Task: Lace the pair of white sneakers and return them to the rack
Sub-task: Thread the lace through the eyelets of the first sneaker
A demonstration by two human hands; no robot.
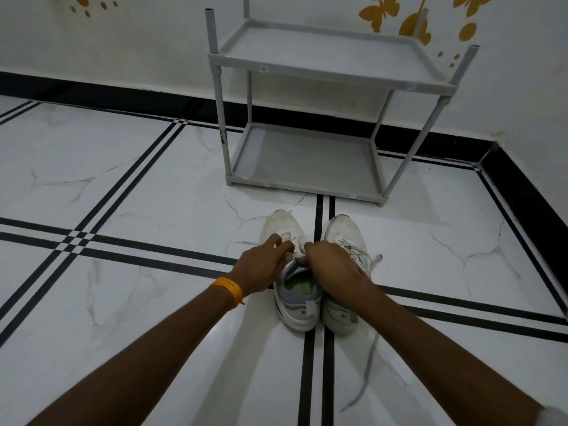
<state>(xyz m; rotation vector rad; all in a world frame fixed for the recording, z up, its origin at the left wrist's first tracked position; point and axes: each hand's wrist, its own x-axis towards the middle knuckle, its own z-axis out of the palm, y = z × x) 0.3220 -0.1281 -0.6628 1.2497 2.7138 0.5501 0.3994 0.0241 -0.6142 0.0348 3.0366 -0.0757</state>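
Two white sneakers stand side by side on the floor, toes pointing away from me. The left sneaker (284, 224) has its tongue area under both my hands. My left hand (264, 264), with an orange band at the wrist, pinches at the laces on its left side. My right hand (333, 269) grips the laces at the tongue and lies partly over the right sneaker (342, 229). A loose lace end (375, 260) trails off the right sneaker. Beyond the shoes stands the grey two-shelf rack (307, 176), both shelves bare.
White marble-pattern floor tiles with black double stripes (129, 179) surround the shoes. A black skirting (461, 142) runs along the white wall behind the rack, and the wall corner sits at the right. Yellow butterfly decals (381, 10) mark the wall.
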